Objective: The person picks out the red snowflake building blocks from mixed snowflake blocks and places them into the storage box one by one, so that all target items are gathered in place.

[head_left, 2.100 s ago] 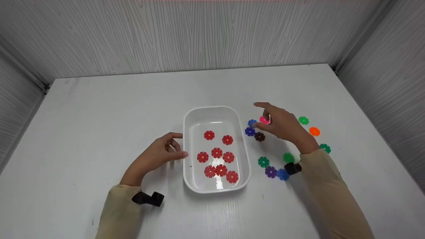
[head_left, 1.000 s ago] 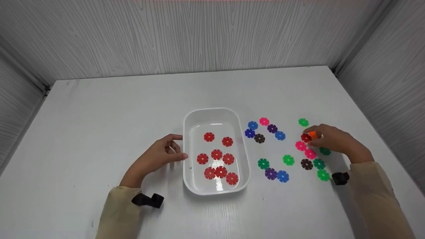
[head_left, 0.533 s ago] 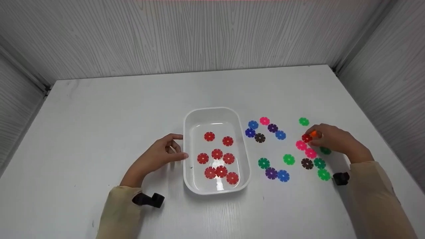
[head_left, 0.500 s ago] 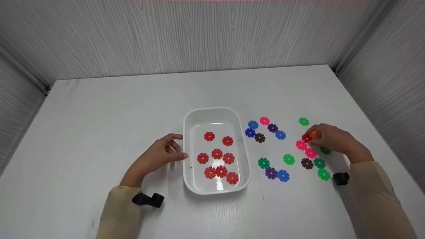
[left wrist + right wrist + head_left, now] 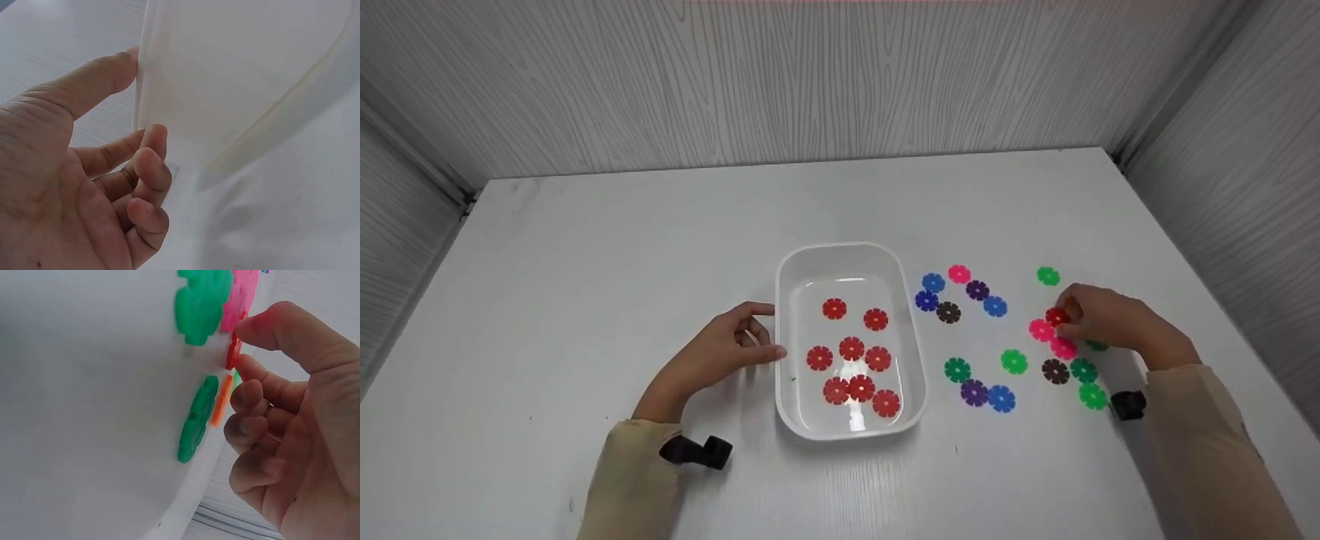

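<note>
In the head view, a white tray (image 5: 911,360) with several red notched discs (image 5: 851,348) lying flat in it stands mid-table. My left hand (image 5: 735,341) touches the tray's left rim, thumb tip and index fingertip apart; its other fingers bend loosely, as the left wrist view shows. To the right of the tray my right hand (image 5: 1114,321) pinches one red interlocking disc (image 5: 233,351) by its edge between thumb and index finger. That disc is close to two pink discs (image 5: 1041,330). An orange disc (image 5: 221,402), hidden in the head view, shows below the fingers in the right wrist view.
Near the tray's right side lie several blue, purple, brown and pink discs (image 5: 959,274). Nearer the front are green (image 5: 1014,361), purple (image 5: 974,392) and blue discs (image 5: 1001,398). A lone green disc (image 5: 1048,276) lies behind my right hand. Panelled walls (image 5: 795,82) border the table.
My right hand came from beside the tray's right rim to the red disc among the far-right discs. Lately it shifted slightly, covering the orange disc. The left hand stays at the rim.
</note>
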A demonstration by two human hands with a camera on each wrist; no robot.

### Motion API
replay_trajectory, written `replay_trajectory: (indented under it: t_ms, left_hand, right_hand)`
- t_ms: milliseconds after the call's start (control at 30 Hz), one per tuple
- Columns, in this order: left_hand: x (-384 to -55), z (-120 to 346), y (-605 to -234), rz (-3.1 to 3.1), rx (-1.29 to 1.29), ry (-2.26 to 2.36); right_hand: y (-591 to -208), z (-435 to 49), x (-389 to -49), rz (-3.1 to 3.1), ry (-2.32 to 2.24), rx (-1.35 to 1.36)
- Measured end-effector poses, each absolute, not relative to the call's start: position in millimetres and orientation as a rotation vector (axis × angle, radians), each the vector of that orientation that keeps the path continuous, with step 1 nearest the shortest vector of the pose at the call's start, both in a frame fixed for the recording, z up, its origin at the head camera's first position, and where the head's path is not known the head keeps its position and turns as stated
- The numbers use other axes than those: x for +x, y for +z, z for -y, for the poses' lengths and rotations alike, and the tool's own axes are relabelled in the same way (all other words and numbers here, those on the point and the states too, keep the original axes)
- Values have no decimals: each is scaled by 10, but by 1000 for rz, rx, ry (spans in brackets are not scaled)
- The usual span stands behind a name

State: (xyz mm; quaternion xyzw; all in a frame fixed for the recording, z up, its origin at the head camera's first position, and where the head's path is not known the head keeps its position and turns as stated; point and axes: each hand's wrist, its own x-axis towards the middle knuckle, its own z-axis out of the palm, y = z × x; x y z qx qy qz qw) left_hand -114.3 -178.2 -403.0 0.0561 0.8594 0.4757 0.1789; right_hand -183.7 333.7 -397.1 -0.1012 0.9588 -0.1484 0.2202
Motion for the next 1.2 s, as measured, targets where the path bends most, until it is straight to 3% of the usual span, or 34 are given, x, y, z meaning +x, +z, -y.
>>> replay_trajectory:
  t_ms: [1200]
  left_hand:
    - [-1134,1780,-4041,-2419,154,1363]
  right_hand:
    - [-3952,-3469,-1813,-2721,-265,-402]
